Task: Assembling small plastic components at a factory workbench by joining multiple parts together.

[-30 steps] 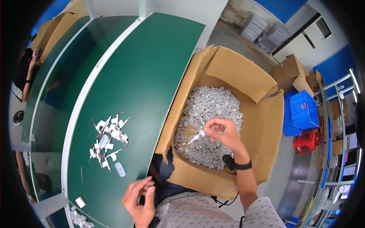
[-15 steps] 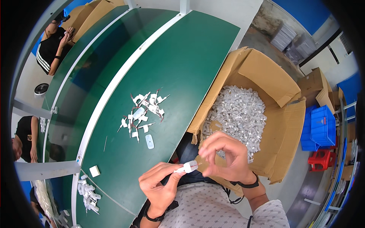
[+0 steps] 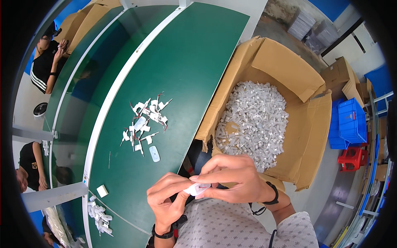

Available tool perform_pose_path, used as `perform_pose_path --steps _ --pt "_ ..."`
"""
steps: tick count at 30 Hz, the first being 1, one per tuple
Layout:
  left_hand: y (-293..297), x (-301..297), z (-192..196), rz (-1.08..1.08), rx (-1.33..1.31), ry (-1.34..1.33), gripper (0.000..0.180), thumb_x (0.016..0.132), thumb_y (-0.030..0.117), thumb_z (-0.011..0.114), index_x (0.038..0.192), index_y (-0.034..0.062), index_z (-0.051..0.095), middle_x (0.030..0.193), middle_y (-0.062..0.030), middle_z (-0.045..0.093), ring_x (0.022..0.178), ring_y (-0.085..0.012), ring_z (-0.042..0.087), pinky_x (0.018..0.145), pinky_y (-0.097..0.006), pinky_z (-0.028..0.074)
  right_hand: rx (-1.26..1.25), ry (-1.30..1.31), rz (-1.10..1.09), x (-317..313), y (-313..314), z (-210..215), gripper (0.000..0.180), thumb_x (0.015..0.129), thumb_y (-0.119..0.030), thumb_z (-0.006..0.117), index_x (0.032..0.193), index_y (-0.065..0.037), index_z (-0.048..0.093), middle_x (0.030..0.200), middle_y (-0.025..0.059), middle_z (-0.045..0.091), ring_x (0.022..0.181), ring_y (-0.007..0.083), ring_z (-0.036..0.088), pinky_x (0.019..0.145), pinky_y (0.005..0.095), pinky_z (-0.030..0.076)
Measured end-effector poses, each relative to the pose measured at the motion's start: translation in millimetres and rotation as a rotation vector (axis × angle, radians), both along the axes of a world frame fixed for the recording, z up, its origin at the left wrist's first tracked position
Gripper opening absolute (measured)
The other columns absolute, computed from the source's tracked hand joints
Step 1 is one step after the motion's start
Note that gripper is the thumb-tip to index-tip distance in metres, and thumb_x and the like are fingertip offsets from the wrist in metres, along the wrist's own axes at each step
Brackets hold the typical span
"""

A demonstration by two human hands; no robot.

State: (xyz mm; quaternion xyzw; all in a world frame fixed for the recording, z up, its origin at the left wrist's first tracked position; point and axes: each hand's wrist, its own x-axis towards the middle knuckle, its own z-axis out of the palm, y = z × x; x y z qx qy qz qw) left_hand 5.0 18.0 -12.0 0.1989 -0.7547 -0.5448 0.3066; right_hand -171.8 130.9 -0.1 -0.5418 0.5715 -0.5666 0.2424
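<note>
My left hand [image 3: 168,200] pinches a small white plastic piece [image 3: 198,189] with a clear, flattish end, just off the near edge of the green table. My right hand [image 3: 235,177] has its thumb and fingers closed on the same piece from the right, hiding part of it. On the tabletop beyond lies a loose heap of similar white pieces with dark red wires [image 3: 144,124]. A pale blue oval plastic part [image 3: 154,153] rests at the near side of that heap. A second cluster of white pieces [image 3: 99,217] sits at the lower left.
A big open cardboard box [image 3: 308,124] full of small whitish plastic parts [image 3: 254,120] stands right of the green table [image 3: 186,53]. A white block [image 3: 102,191] and a thin rod [image 3: 109,160] lie on the tabletop. Blue crates [image 3: 351,120] and a red stool [image 3: 351,159] are farther right. Co-workers sit at left.
My right hand has moved left and closed onto the white piece, where its fingers were apart from it before. The whole view has shifted slightly.
</note>
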Motion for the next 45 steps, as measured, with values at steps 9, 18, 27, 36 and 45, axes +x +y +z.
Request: perform_pose_path --steps 9,18,27,36,45 --pt "11 -10 -13 0.139 -0.159 0.089 0.006 0.077 -0.004 0.075 0.083 -0.0027 0.074 0.074 -0.0097 0.07 0.064 -0.0233 0.065 0.059 -0.031 0.05 -0.004 0.077 -0.036 -1 3 -2 0.032 0.072 -0.013 0.091 0.102 -0.009 0.08 0.084 0.0015 0.069 0.062 0.0091 0.066 0.052 0.0222 0.049" --pt "0 3 5 0.127 -0.201 0.065 0.019 0.069 -0.015 0.068 0.084 -0.0036 0.073 0.078 -0.0121 0.07 0.067 -0.0259 0.066 0.061 -0.034 0.053 0.035 -0.009 0.108 3 -15 -1 0.033 0.072 -0.011 0.091 0.102 -0.006 0.079 0.086 0.0046 0.07 0.061 0.0094 0.065 0.053 0.0222 0.049" --pt "-22 229 21 1.396 -0.196 -0.127 0.005 0.084 0.0 0.074 0.09 0.0008 0.074 0.085 -0.0016 0.068 0.079 -0.0106 0.062 0.066 -0.024 0.049 0.285 -0.124 -0.291 -50 25 -10 0.028 0.092 -0.001 0.07 0.119 0.0 0.071 0.09 0.0074 0.068 0.08 0.0136 0.064 0.07 0.0248 0.051" --pt "-18 389 -15 1.648 -0.023 -1.218 0.032 0.091 0.027 0.069 0.099 -0.0038 0.07 0.089 -0.0185 0.072 0.075 -0.0278 0.065 0.073 -0.04 0.053 0.387 -0.005 -0.297 -74 27 -18 0.027 0.089 -0.004 0.073 0.114 0.004 0.071 0.094 0.0093 0.069 0.071 0.0127 0.061 0.066 0.0252 0.051" --pt "-29 200 41 1.174 -0.8 -0.733 0.023 0.097 0.014 0.068 0.109 -0.005 0.074 0.102 -0.015 0.075 0.081 -0.0251 0.07 0.068 -0.032 0.055 0.213 -0.036 -0.819 -148 23 29 0.018 0.095 -0.011 0.07 0.105 0.004 0.074 0.095 0.0085 0.074 0.08 0.011 0.069 0.06 0.0235 0.052"
